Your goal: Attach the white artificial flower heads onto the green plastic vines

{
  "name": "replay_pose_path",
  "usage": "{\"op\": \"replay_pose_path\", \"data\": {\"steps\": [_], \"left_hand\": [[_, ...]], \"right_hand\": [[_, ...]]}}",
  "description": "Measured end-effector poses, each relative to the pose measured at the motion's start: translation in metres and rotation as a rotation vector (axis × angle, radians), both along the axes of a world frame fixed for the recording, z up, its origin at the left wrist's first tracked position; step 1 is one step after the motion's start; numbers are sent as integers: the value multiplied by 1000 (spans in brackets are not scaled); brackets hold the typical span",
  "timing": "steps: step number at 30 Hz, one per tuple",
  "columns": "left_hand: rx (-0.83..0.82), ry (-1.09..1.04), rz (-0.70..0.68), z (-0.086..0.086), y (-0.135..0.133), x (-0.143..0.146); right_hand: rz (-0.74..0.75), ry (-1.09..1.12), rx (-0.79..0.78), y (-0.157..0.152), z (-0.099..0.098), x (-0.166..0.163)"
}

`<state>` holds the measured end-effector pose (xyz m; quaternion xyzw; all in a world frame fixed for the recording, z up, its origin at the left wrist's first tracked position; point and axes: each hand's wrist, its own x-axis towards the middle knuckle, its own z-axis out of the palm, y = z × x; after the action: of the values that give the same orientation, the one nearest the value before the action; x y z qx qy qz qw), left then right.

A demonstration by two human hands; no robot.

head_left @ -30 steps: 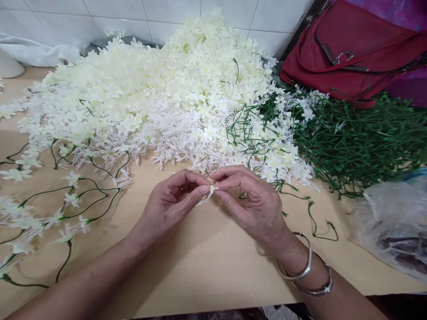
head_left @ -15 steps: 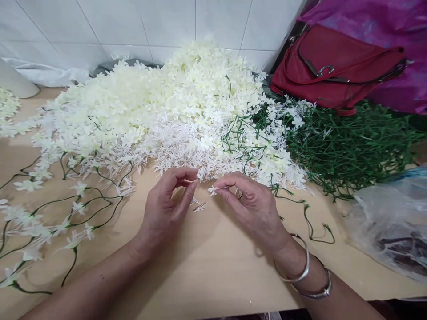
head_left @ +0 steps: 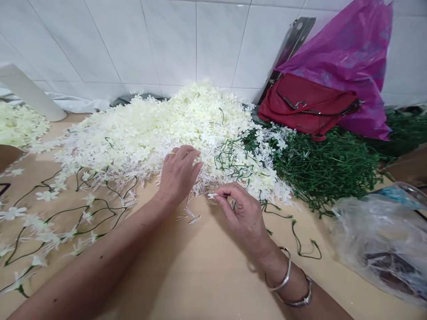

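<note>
My left hand (head_left: 178, 173) reaches over the front of the heap of white artificial flowers (head_left: 143, 120). Its fingers are slightly bent, thumb apart from them, and nothing shows between them. Just below lie several thin white stamens (head_left: 190, 212) on the table. My right hand (head_left: 242, 213) pinches a small white artificial flower (head_left: 212, 195) between thumb and forefinger, a little above the table. Part of a dark green stem shows by its curled fingers. Many white stamens (head_left: 202, 184) lie along the front of the heap.
Finished-looking green stems with white flowers (head_left: 83, 218) spread over the left side. Green stems (head_left: 327, 164) are heaped at right, under a red handbag (head_left: 310, 104) and purple plastic bag (head_left: 350, 58). A clear plastic bag (head_left: 360, 222) lies right; a white cylinder (head_left: 33, 93) stands left.
My left hand has moved from beside the right hand up to the heap, its pinch loosened. My right hand keeps the flower. The view has tilted upward.
</note>
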<state>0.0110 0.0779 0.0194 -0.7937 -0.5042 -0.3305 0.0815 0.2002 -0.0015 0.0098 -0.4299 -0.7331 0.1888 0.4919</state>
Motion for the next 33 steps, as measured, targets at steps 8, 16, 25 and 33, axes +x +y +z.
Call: {"op": "replay_pose_path", "data": {"steps": [8,16,25,33], "left_hand": [[42,-257,-47,5,-7,-12],[-310,-696,-175,13,-14,-9],[-47,-243,-399,15,-10,-13],[166,212,-326,17,22,8]], "right_hand": [[60,-89,26,1,1,1],[63,-110,18,2,-1,3],[52,-107,33,2,3,4],[32,-112,68,5,-1,4]]}}
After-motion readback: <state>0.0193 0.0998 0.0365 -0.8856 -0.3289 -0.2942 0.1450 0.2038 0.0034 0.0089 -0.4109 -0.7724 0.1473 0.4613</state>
